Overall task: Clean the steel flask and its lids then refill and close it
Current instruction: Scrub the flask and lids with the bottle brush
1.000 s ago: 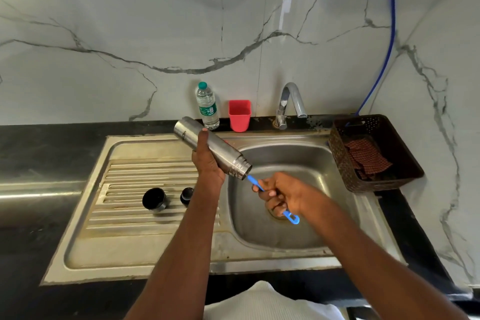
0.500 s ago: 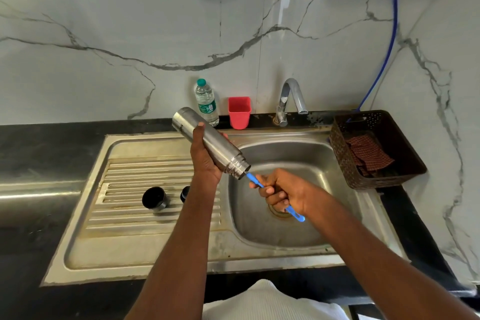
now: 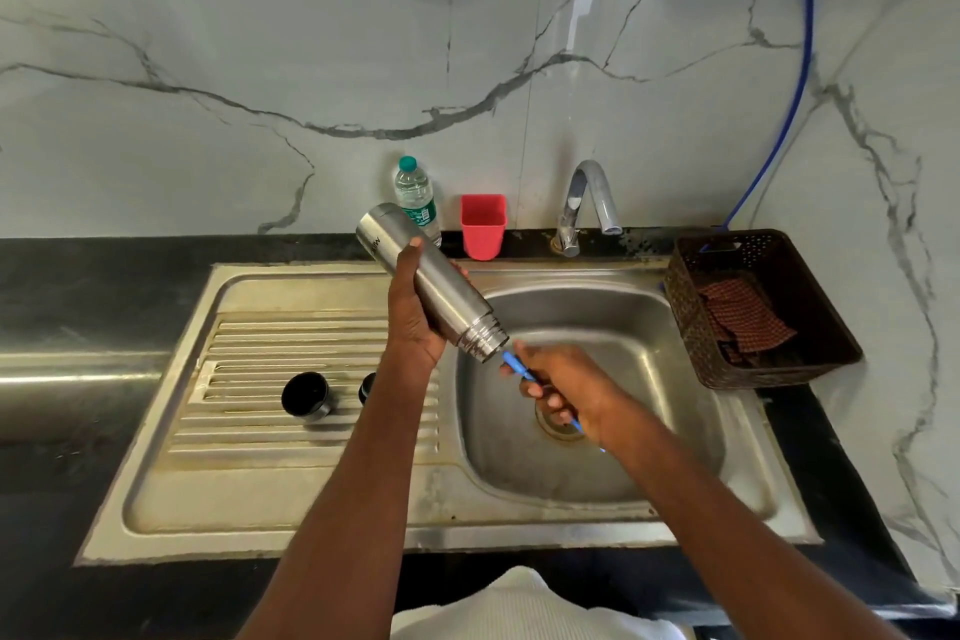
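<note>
While left hand (image 3: 413,312) grips flask (image 3: 436,288), brush (image 3: 517,366) inside.

A clear plastic water bottle (image 3: 414,195) with a green cap stands upright on the black worktop (image 3: 98,286) against the marble wall (image 3: 260,42), and a red cup (image 3: 483,225) stands just beside it. A chrome tap (image 3: 587,203) rises behind the steel sink (image 3: 675,494). At the sink's right edge sits a dark perforated basket (image 3: 826,333) holding a checked red cloth (image 3: 743,317) (crumpled, not folded). A blue hose (image 3: 800,68) runs down the wall to behind the basket.
</note>
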### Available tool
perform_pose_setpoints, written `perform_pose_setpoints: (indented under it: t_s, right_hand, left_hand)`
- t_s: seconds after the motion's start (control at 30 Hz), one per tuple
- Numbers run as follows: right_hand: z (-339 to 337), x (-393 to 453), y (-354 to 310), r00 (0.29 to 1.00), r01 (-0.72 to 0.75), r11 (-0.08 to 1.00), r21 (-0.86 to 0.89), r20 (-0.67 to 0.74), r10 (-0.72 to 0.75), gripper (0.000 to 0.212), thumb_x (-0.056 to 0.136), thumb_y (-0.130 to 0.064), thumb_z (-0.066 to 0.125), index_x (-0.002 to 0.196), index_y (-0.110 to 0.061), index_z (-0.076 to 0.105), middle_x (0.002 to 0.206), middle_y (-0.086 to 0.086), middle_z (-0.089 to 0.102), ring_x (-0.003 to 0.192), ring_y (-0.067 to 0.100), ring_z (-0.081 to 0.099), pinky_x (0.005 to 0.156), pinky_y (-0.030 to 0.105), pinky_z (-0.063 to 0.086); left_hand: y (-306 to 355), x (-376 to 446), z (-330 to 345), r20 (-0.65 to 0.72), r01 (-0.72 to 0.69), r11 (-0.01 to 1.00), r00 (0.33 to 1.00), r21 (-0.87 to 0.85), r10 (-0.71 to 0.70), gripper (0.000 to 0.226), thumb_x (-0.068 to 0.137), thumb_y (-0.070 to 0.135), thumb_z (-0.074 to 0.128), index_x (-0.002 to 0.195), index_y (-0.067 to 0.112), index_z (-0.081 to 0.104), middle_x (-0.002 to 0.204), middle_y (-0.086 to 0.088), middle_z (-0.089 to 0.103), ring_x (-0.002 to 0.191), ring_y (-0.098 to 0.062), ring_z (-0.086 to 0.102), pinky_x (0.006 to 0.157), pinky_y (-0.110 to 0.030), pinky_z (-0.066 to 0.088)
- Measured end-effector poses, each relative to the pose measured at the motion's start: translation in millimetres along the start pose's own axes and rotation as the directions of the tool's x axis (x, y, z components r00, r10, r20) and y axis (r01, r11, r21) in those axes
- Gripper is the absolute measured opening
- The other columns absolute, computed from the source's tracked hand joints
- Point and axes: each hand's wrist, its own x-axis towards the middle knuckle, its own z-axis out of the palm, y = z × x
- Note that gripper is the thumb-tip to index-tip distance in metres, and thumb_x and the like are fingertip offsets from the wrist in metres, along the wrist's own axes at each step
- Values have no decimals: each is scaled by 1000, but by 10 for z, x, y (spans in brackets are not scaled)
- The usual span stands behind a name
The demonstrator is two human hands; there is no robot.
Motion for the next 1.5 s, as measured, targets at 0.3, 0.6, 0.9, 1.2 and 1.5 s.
perform_pose_setpoints:
  t_s: [0.3,0.6,0.9,1.2,1.5]
  right_hand:
    - [-62,96,132,340,91,112,-990,-74,-937,16,86,-12,76,99,-20,73,80,0,66,71,31,62,52,38,51]
    - [-16,-86,-117,942,137,907,-398,-232,-244,33,104,-39,55,86,-17,71,57,-7,53,49,14,44,45,24,32]
    - [102,-119,-51,974,63,969,-238,-196,-111,27,104,-28,51,88,-17,70,57,-1,46,40,10,36,43,22,24]
    - [291,-168,-53,730,78,74,-994,7,-683,22,105,-36,53,111,-20,66,110,1,62,102,29,64,71,43,53]
    - [-22,-126,-291,996,-88,974,-207,-48,79,36,107,-35,50,77,-17,59,51,-8,38,38,7,28,38,19,18]
  left_hand:
    - [-40,28,338,-350,121,986,924,-110,-153,81,63,43,97,127,12,60,111,-16,75,97,-38,74,92,-62,58]
    - [-65,-53,425,-285,-104,994,954,-29,92,82,60,44,90,127,6,62,111,-23,75,92,-34,75,80,-47,65]
    - [-38,4,160,-250,-185,975,957,-127,149,94,63,47,90,141,7,56,102,-19,70,88,-35,71,79,-46,61]
    - [-8,80,202,-377,-40,993,926,-108,-4,71,70,48,93,125,14,64,111,-16,75,94,-35,75,84,-52,63]
    - [43,195,77,-410,-118,988,910,-97,68,63,78,45,85,122,5,66,109,-22,76,89,-38,76,75,-50,65]
